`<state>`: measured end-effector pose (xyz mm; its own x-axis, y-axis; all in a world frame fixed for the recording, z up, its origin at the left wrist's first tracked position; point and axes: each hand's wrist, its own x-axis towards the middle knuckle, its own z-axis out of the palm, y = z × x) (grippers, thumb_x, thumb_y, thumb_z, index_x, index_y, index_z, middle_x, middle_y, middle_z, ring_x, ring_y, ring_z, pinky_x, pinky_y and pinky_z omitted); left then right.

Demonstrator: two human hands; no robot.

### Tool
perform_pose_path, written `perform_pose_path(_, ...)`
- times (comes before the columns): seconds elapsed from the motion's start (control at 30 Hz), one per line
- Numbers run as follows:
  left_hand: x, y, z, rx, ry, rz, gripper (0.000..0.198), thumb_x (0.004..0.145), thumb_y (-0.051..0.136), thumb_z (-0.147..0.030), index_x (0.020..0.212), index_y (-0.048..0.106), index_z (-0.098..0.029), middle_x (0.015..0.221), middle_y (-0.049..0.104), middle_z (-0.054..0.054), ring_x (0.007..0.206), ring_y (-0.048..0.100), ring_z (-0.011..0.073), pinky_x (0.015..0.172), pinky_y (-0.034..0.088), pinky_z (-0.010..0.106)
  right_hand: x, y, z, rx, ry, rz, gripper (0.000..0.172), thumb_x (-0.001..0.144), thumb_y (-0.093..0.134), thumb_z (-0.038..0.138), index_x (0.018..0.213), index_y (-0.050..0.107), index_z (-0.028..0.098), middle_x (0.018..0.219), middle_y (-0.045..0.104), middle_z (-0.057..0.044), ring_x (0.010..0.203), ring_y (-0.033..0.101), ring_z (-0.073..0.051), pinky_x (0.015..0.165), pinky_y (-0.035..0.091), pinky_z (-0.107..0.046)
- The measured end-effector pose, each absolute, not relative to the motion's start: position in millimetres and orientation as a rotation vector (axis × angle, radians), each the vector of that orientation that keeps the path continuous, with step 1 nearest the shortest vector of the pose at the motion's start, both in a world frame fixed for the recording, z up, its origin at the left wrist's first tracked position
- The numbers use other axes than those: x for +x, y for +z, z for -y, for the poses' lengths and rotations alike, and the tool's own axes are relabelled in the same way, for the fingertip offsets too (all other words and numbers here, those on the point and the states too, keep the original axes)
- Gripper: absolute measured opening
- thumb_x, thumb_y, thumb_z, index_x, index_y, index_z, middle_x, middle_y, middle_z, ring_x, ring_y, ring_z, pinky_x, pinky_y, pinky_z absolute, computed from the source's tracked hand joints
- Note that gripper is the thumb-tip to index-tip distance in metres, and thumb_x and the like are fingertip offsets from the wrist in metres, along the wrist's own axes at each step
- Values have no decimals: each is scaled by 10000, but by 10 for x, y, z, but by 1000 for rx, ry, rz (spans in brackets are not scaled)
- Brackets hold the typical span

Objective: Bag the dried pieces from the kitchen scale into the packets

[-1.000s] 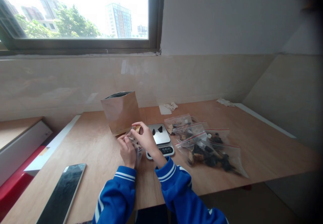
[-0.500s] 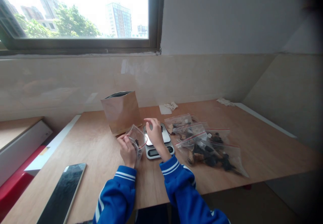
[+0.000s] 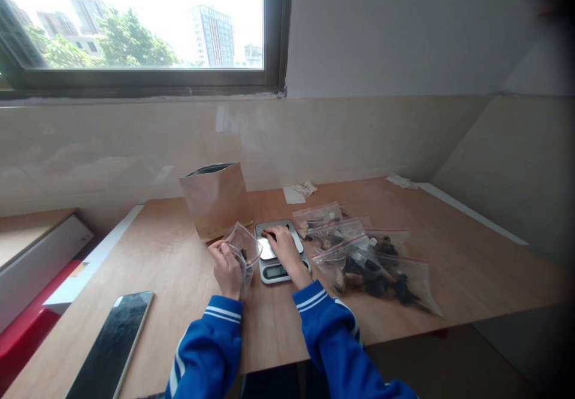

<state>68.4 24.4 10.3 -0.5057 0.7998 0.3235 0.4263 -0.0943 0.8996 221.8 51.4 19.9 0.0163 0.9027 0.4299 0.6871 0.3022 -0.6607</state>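
My left hand (image 3: 227, 270) is closed on the edge of a clear zip bag (image 3: 246, 246), whose mouth stands apart and which has a small dark piece inside. My right hand (image 3: 285, 246) reaches over the plate of a white kitchen scale (image 3: 274, 274). Its fingertips are closed about a small brown, dried-looking piece (image 3: 266, 233) at the plate's far left; what lies beneath the palm is hidden. A dark spot also shows near the plate's far edge. I cannot read the scale's display.
Several clear zip bags (image 3: 377, 273) of dark and brown dried pieces lie right of the scale. Behind my left hand stands an open brown paper pouch (image 3: 218, 201). A tablet-like device (image 3: 112, 345) lies at the left, and crumpled white scraps (image 3: 305, 189) sit near the wall.
My right hand has come down and slightly right, from above the scale's left side onto its plate, where the brown piece now shows at the fingertips. My left hand and its bag stay put.
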Motion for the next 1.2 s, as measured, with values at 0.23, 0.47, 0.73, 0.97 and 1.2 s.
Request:
perform_pose_path(0.23, 688, 106, -242, 1347, 1636, -1908, 319, 926, 273, -456, 987, 467, -209, 889, 650, 72, 694, 599, 200, 597, 411, 297, 2174, 558, -398, -1177, 652, 1387, 212, 845, 569, 269, 992, 693, 179, 986, 714, -64, 901, 656, -194, 824, 510, -304)
perform_pose_path(0.47, 680, 99, -242, 1367, 1639, -1886, 314, 928, 274, -448, 997, 465, -208, 896, 642, 65, 722, 605, 192, 614, 423, 291, 2017, 818, -255, -1036, 795, 1512, 223, 844, 578, 335, 987, 695, 212, 965, 718, -35, 873, 662, -173, 780, 513, -270)
perform_pose_path(0.73, 682, 109, -229, 1381, 1647, -1832, 307, 932, 270, -440, 997, 464, -210, 926, 642, 61, 740, 610, 174, 631, 430, 273, 2275, 503, -428, -1351, 282, 1584, 238, 898, 458, 239, 994, 667, 178, 1006, 637, -91, 998, 565, -213, 910, 430, -345)
perform_pose_path(0.97, 685, 106, -219, 1358, 1638, -1802, 301, 923, 293, -441, 999, 471, -210, 872, 643, 46, 684, 608, 164, 607, 431, 273, 2595, 91, -518, -1652, 144, 1628, 273, 793, 498, 96, 1016, 650, 144, 997, 620, -125, 1014, 528, -257, 911, 400, -384)
perform_pose_path(1.2, 688, 107, -226, 1352, 1631, -1809, 304, 927, 281, -446, 999, 462, -213, 873, 637, 47, 690, 608, 165, 620, 435, 278, 2488, 329, -455, -1453, 245, 1548, 196, 823, 517, 165, 933, 680, 171, 958, 652, -90, 959, 574, -220, 897, 425, -353)
